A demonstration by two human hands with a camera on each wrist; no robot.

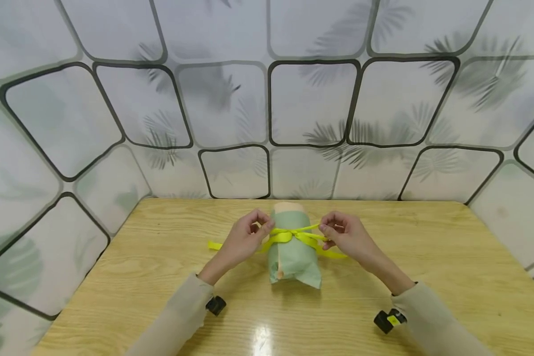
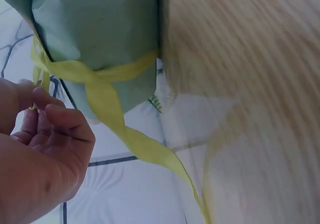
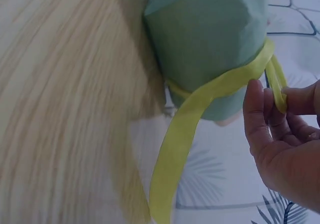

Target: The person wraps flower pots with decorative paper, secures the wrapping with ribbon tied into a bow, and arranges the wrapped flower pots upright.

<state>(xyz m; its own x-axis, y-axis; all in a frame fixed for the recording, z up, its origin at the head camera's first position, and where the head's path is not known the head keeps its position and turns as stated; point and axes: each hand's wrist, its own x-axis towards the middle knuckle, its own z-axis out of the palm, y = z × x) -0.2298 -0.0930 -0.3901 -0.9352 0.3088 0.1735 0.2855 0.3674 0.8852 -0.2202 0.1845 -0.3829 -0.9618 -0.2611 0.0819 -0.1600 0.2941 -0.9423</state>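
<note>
A bundle wrapped in green paper (image 1: 293, 264) lies on the wooden table, with a yellow ribbon (image 1: 285, 237) tied round its middle in a bow. On the bow's left side, my left hand (image 1: 245, 234) pinches a loop between thumb and fingers; the left wrist view shows this hand (image 2: 47, 144) with the ribbon (image 2: 107, 101) hanging down beside it. Opposite, my right hand (image 1: 349, 237) pinches the right loop, seen close in the right wrist view, where thumb and fingers of the hand (image 3: 282, 134) meet on it. Both ribbon tails trail out to the sides.
The pale wooden table (image 1: 160, 257) extends on both sides of the bundle. Behind it stands a wall covering (image 1: 311, 104) with dark rounded outlines and leaf shadows. A black wrist camera (image 1: 215, 305) sits under the left sleeve, another camera (image 1: 384, 321) under the right.
</note>
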